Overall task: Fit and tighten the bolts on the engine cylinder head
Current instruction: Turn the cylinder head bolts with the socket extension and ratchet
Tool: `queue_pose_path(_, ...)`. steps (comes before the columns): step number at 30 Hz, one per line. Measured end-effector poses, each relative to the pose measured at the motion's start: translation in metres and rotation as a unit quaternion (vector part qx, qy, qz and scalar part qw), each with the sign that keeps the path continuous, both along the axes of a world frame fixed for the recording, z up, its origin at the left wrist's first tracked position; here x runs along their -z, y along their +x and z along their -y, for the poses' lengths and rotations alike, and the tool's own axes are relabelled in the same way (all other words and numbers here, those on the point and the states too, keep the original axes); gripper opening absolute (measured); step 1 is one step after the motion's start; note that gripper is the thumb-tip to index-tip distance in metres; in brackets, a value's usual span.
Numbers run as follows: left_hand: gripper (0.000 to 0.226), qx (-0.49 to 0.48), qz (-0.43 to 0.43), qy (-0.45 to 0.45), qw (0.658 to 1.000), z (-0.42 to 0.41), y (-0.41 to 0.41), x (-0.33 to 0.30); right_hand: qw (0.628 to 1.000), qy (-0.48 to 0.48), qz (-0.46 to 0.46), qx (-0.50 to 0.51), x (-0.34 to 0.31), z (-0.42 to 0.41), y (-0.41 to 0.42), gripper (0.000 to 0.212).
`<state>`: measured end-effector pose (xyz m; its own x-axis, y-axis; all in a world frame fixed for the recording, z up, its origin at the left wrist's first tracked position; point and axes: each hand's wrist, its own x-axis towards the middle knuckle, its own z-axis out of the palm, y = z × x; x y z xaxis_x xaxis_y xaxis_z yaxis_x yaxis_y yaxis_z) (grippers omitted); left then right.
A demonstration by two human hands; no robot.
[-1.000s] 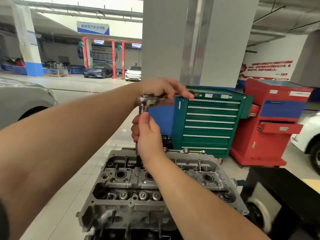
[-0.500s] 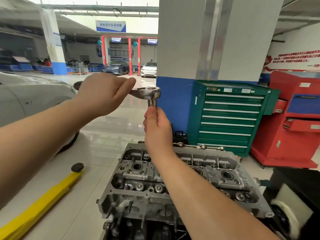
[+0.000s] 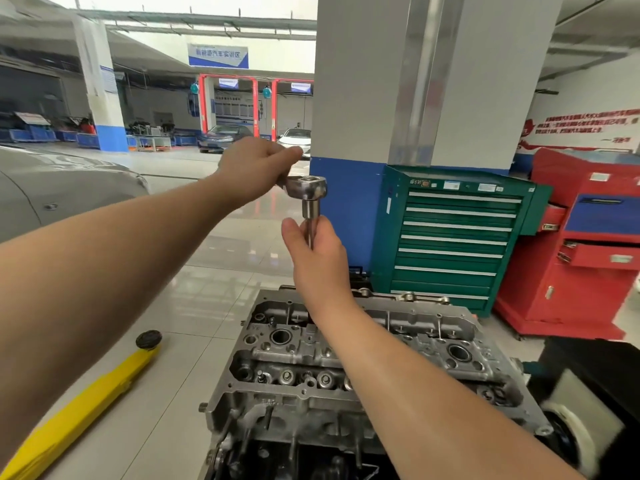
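Above the grey cast-metal engine cylinder head [image 3: 363, 355], your right hand [image 3: 320, 261] wraps the steel extension bar [image 3: 310, 221] while your left hand [image 3: 254, 169] grips the chrome ratchet wrench [image 3: 306, 187] by its handle. Open tiled floor [image 3: 194, 292] lies to your left; a green drawer cabinet [image 3: 450, 237], drawers closed, stands behind.

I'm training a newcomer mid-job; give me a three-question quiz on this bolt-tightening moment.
1. True or false: the left hand grips the ratchet wrench handle.
2. What does the right hand hold? A) extension bar B) yellow lift arm C) drawer
3. Fill in: the green tool cabinet stands behind the ____.

Key: 1 true; 2 A; 3 cylinder head.
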<state>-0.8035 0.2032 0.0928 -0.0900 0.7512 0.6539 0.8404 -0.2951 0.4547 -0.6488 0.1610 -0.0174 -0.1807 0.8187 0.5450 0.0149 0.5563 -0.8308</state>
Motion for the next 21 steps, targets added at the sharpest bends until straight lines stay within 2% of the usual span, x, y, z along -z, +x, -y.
queue_pose_path(2, 0.055, 0.051, 0.046, -0.033, 0.997, -0.018, 0.014, -0.002, 0.999, -0.026, -0.022, 0.011, -0.001, -0.004, 0.001, 0.028)
queue_pose_path(6, 0.061, 0.030, 0.007, -0.051, 0.998, -0.030, 0.031, -0.006, 0.992, -0.081, -0.092, -0.013, 0.001, -0.014, 0.007, 0.032)
queue_pose_path(10, 0.064, -0.095, -0.104, -0.056, 0.988, -0.008, 0.014, -0.008, 0.989, -0.108, -0.096, -0.032, -0.003, -0.017, 0.002, 0.031)
queue_pose_path(14, 0.067, -0.241, -0.267, -0.053, 0.931, 0.044, -0.004, -0.006, 0.980, -0.151, -0.068, -0.111, -0.013, -0.023, 0.005, 0.033)
queue_pose_path(18, 0.072, -0.232, -0.355, -0.018, 0.906, 0.088, -0.001, -0.004, 0.960, -0.182, -0.042, -0.210, -0.016, -0.025, 0.014, 0.034)
queue_pose_path(21, 0.062, -0.225, -0.359, 0.015, 0.906, 0.094, 0.016, -0.002, 0.953, -0.207, -0.033, -0.218, -0.018, -0.021, 0.022, 0.040)
